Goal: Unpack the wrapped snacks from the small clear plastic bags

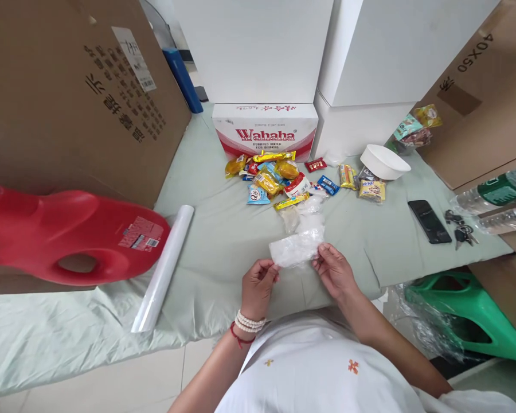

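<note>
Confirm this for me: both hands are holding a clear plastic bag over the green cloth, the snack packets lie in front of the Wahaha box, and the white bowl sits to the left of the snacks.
One detail is wrong. In the head view, the white bowl sits to the right of the snack packets, not the left. The rest stands: the left hand and right hand hold the clear plastic bag over the green cloth, and the packets lie before the Wahaha box.

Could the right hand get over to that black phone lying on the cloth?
Probably yes: the phone lies flat with bare cloth between it and the right hand, but that hand is pinching a clear plastic bag together with the left hand.
</note>
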A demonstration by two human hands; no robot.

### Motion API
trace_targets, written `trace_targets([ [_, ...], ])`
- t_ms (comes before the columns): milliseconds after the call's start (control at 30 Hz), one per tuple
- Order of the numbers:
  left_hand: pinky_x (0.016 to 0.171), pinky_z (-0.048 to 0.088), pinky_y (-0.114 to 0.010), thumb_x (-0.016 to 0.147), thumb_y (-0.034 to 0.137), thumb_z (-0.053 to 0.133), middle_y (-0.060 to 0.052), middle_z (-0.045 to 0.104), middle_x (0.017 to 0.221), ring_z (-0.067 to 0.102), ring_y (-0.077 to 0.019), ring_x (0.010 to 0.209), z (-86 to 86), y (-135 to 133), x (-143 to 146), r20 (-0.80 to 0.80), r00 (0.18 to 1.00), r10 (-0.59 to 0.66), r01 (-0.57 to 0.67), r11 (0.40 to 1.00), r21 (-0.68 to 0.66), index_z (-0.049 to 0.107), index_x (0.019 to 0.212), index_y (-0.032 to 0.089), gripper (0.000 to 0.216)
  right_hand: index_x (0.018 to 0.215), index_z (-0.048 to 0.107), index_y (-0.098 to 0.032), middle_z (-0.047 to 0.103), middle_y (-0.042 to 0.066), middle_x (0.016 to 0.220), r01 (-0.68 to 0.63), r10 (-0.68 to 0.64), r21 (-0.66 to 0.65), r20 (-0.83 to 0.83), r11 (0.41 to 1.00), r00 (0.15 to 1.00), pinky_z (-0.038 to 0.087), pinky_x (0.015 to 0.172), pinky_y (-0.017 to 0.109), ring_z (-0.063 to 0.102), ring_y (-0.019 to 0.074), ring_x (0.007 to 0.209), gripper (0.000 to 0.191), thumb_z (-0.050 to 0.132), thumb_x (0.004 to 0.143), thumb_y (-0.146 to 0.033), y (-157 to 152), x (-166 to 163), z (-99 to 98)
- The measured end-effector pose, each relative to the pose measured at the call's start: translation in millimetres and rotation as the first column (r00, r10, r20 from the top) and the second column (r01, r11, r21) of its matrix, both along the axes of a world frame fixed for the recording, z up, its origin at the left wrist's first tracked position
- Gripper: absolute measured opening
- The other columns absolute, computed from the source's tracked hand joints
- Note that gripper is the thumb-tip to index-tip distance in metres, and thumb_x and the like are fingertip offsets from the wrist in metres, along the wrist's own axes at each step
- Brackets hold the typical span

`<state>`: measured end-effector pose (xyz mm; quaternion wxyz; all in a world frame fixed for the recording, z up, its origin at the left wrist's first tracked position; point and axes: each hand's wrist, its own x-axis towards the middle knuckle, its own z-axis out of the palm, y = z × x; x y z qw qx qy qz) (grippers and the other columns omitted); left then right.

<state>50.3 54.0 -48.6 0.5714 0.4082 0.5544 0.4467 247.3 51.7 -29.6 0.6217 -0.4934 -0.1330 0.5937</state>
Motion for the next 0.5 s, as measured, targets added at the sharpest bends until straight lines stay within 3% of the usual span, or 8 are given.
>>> trace_targets([
  [100, 0.058, 0.043, -0.026, 0.080, 0.053, 0.074, 0.001, 0.062, 0.067, 0.055, -0.0141, 0.060, -0.5, -6, -14, -0.073, 0.997, 0.008, -0.008, 1.000, -0.011, 0.068, 0.083, 0.020, 0.034, 0.078, 0.071, -0.021, 0.059, -0.003, 0.072, 0.015, -0.016, 0.021, 0.004, 1.000, 1.000, 0.049, 0.058, 0.022, 0.051, 0.0104, 0.064, 0.036, 0.095, 0.064, -0.044, 5, 14, 11.7],
  [233, 0.076, 0.048, -0.031, 0.088, 0.054, 0.067, -0.007, 0.068, 0.090, 0.062, -0.0205, 0.086, 20.6, -10, -10, -0.213, 0.975, 0.057, 0.005, 0.960, 0.281, 0.071, 0.091, 0.022, 0.033, 0.087, 0.077, -0.022, 0.064, -0.001, 0.073, -0.109, 0.079, 0.086, 0.291, 0.990, 0.953, 0.049, 0.064, 0.026, 0.054, 0.0130, 0.067, 0.033, 0.086, 0.075, -0.051, 4, 25, 27.2],
  [300, 0.084, 0.050, -0.034, 0.081, 0.056, 0.074, -0.011, 0.068, 0.107, 0.062, -0.0253, 0.100, 32.6, -5, 8, -0.207, 0.978, 0.026, 0.052, 0.930, 0.363, 0.072, 0.103, 0.023, 0.040, 0.089, 0.078, -0.022, 0.066, 0.000, 0.072, -0.186, 0.126, 0.103, 0.421, 0.977, 0.898, 0.049, 0.066, 0.028, 0.055, 0.0138, 0.066, 0.031, 0.084, 0.078, -0.051, 0, 23, 33.2],
  [400, 0.084, 0.050, -0.036, 0.073, 0.052, 0.084, -0.009, 0.069, 0.105, 0.063, -0.0258, 0.099, 39.6, 10, 39, -0.173, 0.981, -0.087, 0.136, 0.946, 0.293, 0.074, 0.099, 0.023, 0.040, 0.087, 0.076, -0.022, 0.067, 0.000, 0.073, -0.260, 0.182, 0.097, 0.487, 0.961, 0.854, 0.049, 0.064, 0.029, 0.056, 0.0142, 0.064, 0.031, 0.084, 0.077, -0.051, -4, 20, 39.4],
  [500, 0.074, 0.050, -0.030, 0.078, 0.051, 0.080, -0.001, 0.065, 0.081, 0.060, -0.0166, 0.079, 31.3, 21, 51, 0.076, 0.989, -0.130, 0.122, 0.988, 0.098, 0.069, 0.082, 0.021, 0.033, 0.082, 0.072, -0.022, 0.064, -0.001, 0.070, -0.172, 0.113, 0.099, 0.435, 0.980, 0.893, 0.047, 0.059, 0.027, 0.053, 0.0125, 0.060, 0.036, 0.088, 0.070, -0.052, -6, 29, 40.9],
])
